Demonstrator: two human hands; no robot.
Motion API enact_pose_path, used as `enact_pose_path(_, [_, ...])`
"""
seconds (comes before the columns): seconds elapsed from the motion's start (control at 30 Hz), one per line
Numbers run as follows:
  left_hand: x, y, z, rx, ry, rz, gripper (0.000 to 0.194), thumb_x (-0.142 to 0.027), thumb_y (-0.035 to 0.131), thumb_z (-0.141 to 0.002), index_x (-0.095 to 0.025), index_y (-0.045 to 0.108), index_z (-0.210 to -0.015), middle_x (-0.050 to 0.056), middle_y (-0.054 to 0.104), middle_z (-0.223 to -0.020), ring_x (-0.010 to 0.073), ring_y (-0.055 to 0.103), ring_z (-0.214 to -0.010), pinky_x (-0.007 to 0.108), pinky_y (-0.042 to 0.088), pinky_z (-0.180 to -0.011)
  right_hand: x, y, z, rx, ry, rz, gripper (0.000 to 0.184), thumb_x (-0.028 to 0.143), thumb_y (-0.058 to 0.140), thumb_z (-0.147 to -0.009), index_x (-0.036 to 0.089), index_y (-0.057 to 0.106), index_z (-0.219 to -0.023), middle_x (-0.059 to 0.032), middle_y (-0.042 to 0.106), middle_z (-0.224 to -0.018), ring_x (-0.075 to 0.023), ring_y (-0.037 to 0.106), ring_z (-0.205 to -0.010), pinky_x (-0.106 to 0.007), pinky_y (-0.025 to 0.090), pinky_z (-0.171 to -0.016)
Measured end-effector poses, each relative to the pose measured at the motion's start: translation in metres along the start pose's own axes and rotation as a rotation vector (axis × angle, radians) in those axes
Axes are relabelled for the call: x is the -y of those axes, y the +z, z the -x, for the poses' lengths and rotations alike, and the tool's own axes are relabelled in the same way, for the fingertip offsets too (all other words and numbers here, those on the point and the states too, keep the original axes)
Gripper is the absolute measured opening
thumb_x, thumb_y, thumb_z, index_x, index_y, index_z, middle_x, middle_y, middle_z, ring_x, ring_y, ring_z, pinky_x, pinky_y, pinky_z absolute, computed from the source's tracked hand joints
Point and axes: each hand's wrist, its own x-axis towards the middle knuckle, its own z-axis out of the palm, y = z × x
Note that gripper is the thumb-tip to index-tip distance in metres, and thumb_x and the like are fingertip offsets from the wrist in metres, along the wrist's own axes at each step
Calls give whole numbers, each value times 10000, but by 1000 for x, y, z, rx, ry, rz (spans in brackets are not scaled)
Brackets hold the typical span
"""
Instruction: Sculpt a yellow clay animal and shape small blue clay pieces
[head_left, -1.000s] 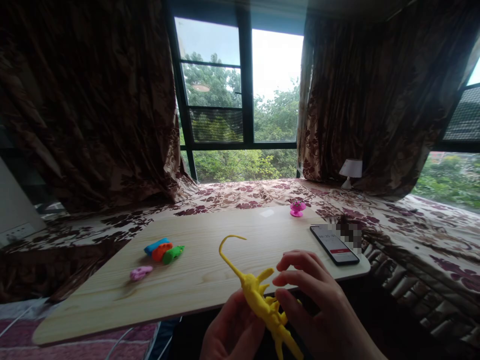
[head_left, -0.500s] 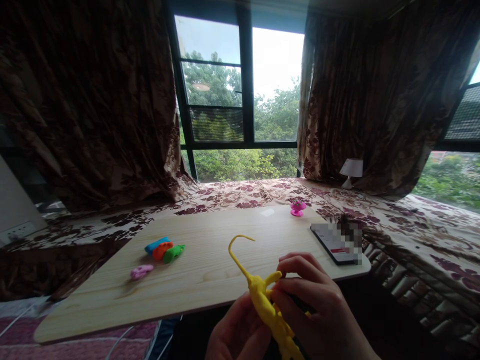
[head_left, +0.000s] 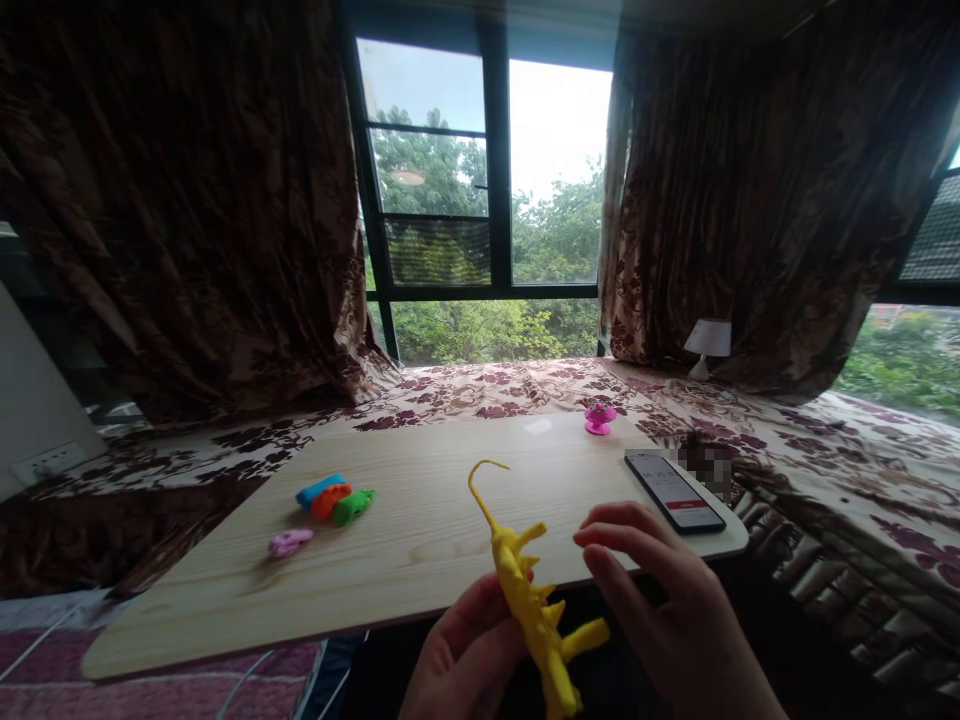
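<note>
A yellow clay animal figure with a long thin curved tail, stubby limbs and a row of small spikes is pinched between the thumb and fingers of my left hand. Its tail points away over the wooden table, and its near end reaches the bottom edge of the view. My right hand hovers just right of the figure, not touching it. Its fingers are bent and apart, with nothing between them.
On the light wooden table, blue, orange and green lumps lie left, near a pink piece. A magenta stand-like object is at the back, a phone at the right. Beyond stands a lamp.
My right hand has let go of the yellow figure and drawn back to the right, baring its spikes and limbs. My left hand still holds it. The view has shifted slightly.
</note>
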Motion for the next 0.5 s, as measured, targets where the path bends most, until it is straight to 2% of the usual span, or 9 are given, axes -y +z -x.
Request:
enact_pose_path(0.07, [-8, -10, -12, -31, 131, -281, 300, -287, 659, -723, -196, 665, -1009, 66, 713, -1013, 252, 634, -991, 339, 496, -849, -7, -7, 3, -48, 50, 30, 116, 219, 566, -853, 268, 631, -935, -9, 601, -1029, -158, 552, -974, -235, 429, -831])
enact_pose_path(0.1, [-13, -16, -22, -34, 193, -495, 308, -323, 603, -768, -202, 639, -1049, 63, 708, -1013, 247, 639, -968, 344, 507, -817, -12, -11, 5, -61, 72, 42, 109, 238, 570, -852, 271, 637, -932, -7, 606, -1033, -159, 557, -977, -229, 427, -835])
enact_pose_path(0.2, [-36, -30, -66, -87, 464, -1323, 289, -304, 503, -824, -210, 605, -1077, 36, 684, -1020, 190, 625, -931, 320, 488, -835, -34, -18, 9, -79, 170, 42, 107, 297, 563, -853, 255, 659, -876, -15, 624, -1010, -173, 568, -976, -231, 431, -836])
enact_pose_path(0.33, [-67, -41, -145, -35, 410, -1586, 196, -269, 538, -819, -173, 641, -955, 50, 666, -925, 187, 611, -866, 349, 490, -796, -79, -12, 8, -37, 317, -1, 197, 362, 540, -857, 214, 671, -857, -45, 639, -965, -197, 580, -954, -250, 450, -806])
enact_pose_path(0.4, [-79, -45, -184, 14, 349, -1696, 232, -321, 546, -838, -159, 600, -995, 49, 629, -1016, 181, 600, -897, 393, 495, -792, -103, -3, 5, -6, 361, -15, 233, 378, 528, -858, 195, 671, -856, -55, 642, -930, -201, 593, -915, -258, 458, -789])
enact_pose_path(0.5, [-92, -50, -231, 85, 282, -1817, 272, -332, 523, -855, -179, 565, -1075, 62, 589, -1120, 188, 588, -940, 398, 498, -802, -133, 11, 2, 34, 388, -22, 257, 386, 516, -860, 181, 671, -850, -59, 643, -902, -196, 604, -885, -254, 466, -779])
